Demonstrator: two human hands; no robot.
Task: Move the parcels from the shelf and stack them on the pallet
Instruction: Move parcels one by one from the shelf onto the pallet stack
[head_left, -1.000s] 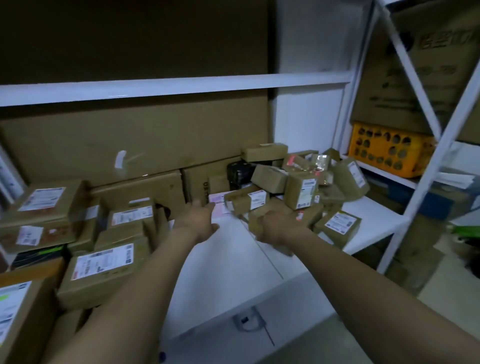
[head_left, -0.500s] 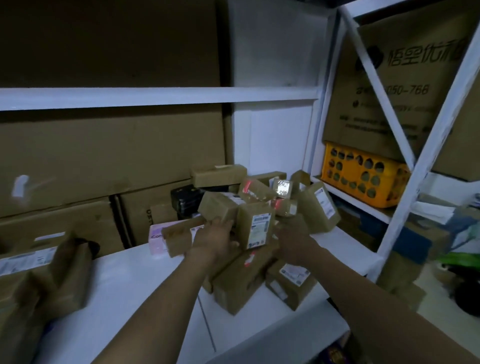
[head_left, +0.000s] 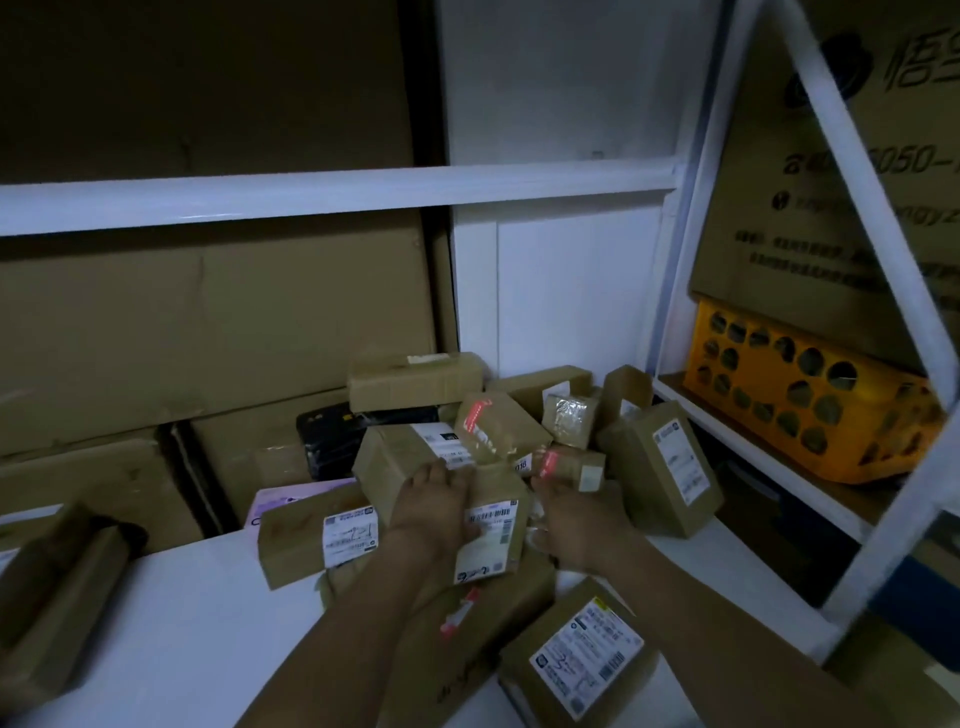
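Observation:
A heap of small brown cardboard parcels with white labels lies on the white shelf (head_left: 171, 623). My left hand (head_left: 431, 506) presses against the left side of an upright labelled parcel (head_left: 493, 525) in the middle of the heap. My right hand (head_left: 582, 525) is on that parcel's right side, fingers curled against it and the neighbouring boxes. Around them lie a flat labelled parcel (head_left: 311, 540), a leaning tall parcel (head_left: 660, 467), a red-taped parcel (head_left: 498, 426) and a labelled parcel (head_left: 576, 660) at the shelf's front edge. No pallet is in view.
Large cardboard cartons (head_left: 208, 332) stand behind the heap. A white shelf beam (head_left: 332, 195) runs overhead. A white diagonal brace (head_left: 852, 187) and upright frame stand at right, with an orange perforated crate (head_left: 810, 405) on the neighbouring shelf. More brown parcels (head_left: 57, 597) lie at far left.
The view has closed in on the right-hand heap. Both hands have moved from reaching over the shelf to either side of the upright labelled parcel.

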